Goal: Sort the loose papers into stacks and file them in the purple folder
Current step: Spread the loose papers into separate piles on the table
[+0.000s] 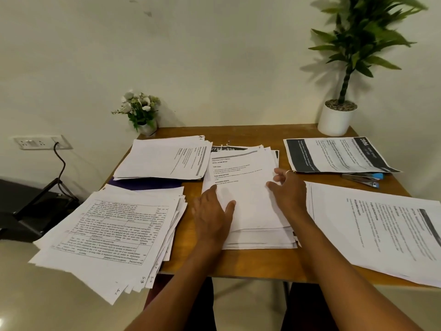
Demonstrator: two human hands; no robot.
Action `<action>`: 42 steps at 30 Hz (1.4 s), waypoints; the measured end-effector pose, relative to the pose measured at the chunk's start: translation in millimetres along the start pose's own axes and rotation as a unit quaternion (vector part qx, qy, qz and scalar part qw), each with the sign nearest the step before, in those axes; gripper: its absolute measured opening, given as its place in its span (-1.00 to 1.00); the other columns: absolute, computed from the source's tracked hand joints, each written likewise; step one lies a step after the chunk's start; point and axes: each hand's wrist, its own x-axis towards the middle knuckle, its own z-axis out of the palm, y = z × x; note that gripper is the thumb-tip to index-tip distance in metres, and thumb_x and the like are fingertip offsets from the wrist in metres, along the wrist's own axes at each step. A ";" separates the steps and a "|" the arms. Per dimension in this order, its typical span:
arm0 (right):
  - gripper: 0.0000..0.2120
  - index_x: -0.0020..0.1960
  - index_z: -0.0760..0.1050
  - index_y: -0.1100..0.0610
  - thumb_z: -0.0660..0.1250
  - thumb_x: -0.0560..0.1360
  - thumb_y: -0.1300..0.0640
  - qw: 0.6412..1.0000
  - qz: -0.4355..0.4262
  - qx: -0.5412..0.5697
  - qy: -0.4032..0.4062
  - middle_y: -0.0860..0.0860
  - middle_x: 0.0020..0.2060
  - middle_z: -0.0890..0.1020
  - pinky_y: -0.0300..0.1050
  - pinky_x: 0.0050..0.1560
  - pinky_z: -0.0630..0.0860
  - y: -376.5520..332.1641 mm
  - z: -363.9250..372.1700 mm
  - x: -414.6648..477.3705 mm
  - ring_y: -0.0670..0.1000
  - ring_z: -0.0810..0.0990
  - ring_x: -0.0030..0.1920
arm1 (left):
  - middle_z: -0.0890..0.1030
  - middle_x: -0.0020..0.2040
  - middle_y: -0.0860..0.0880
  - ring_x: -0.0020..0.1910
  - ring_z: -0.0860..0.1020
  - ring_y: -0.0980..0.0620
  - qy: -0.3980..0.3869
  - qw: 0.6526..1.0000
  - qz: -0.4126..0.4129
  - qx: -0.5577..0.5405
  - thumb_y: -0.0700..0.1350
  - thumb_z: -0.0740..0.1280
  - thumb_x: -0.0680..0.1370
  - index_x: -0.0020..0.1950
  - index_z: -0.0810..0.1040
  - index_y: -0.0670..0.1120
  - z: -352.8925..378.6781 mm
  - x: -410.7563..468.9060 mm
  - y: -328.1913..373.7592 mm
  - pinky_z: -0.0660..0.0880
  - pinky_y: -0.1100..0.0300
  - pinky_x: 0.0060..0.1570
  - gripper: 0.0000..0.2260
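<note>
Both hands were down on the middle stack (248, 201): left hand (212, 216) flat, fingers straight; right hand (290, 189) at its right edge, fingers loosely spread. The purple folder (148, 183) lay just left of that stack, under another pile (162, 158).

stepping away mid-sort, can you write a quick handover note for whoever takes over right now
Left hand rests flat on the centre stack. Right hand: fingers rest on that stack's right edge.
Purple folder: mostly buried under the back-left stack. Other piles: front-left pile, overhanging the table; back-right pile; front-right pile.
Done: papers lie in five piles.
Left: square up the centre stack, free the folder, file the piles.
</note>
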 end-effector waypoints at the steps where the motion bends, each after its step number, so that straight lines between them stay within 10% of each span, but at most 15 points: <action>1: -0.59 0.31 0.55 0.08 0.52 0.49 0.07 1.000 0.003 -0.005 -0.004 0.02 0.12 0.67 0.24 0.33 0.50 -1.2 -0.5 0.7 0.06 0.63 0.14 | 0.46 0.45 -0.04 0.42 0.37 -0.13 0.001 1.000 0.001 -0.002 0.25 0.33 0.56 0.51 0.36 -0.03 0.4 0.0 -0.3 0.34 -0.08 0.36 -0.39; 10: -0.59 0.28 0.54 0.12 0.54 0.48 0.16 0.998 0.014 0.044 -0.032 0.06 0.22 0.63 -0.22 0.03 0.49 -0.4 -6.1 1.7 0.05 0.61 0.17 | 0.45 0.45 -0.05 0.41 0.36 -0.12 0.008 0.999 -0.019 -0.037 0.24 0.38 0.54 0.51 0.34 -0.06 -4.2 -1.6 1.3 0.34 -0.06 0.36 -0.36; 23: -0.86 -0.01 0.55 0.10 0.45 0.56 0.04 0.995 0.061 0.079 0.011 -0.07 -0.14 0.57 -0.08 0.06 0.47 0.9 -30.3 4.5 0.02 0.55 0.00 | 0.46 0.43 -0.01 0.39 0.36 -0.06 0.015 0.997 -0.028 -0.068 0.25 0.30 0.57 0.49 0.35 -0.02 -3.9 -2.3 0.7 0.34 -0.02 0.37 -0.42; 30: -0.71 0.23 0.63 0.18 0.47 0.55 0.11 0.994 0.022 0.092 0.057 0.03 0.19 0.63 0.01 0.26 0.49 0.2 -37.5 0.8 0.01 0.52 0.17 | 0.48 0.41 -0.01 0.37 0.38 -0.06 0.009 0.999 -0.016 -0.042 0.25 0.30 0.57 0.46 0.39 0.00 -1.9 -2.4 -1.8 0.34 -0.02 0.35 -0.46; 38: -0.82 0.17 0.53 0.13 0.39 0.60 0.12 0.985 0.041 0.159 0.059 -0.05 0.14 0.55 -0.35 -0.11 0.39 -1.0 -43.1 5.5 -0.05 0.50 0.15 | 0.42 0.48 -0.02 0.47 0.30 -0.08 -0.006 1.000 -0.006 -0.024 0.29 0.19 0.61 0.46 0.43 -0.01 -2.4 -1.6 -2.3 0.26 -0.11 0.46 -0.46; 42: -0.84 0.18 0.50 0.05 0.37 0.61 0.09 0.976 0.056 0.208 0.038 -0.01 0.20 0.61 -0.14 0.16 0.54 -4.9 -42.5 9.7 0.00 0.57 0.18 | 0.41 0.48 0.04 0.48 0.27 -0.05 0.004 0.994 -0.030 -0.109 0.38 0.18 0.57 0.44 0.44 0.06 -16.4 -0.3 5.7 0.19 -0.19 0.47 -0.43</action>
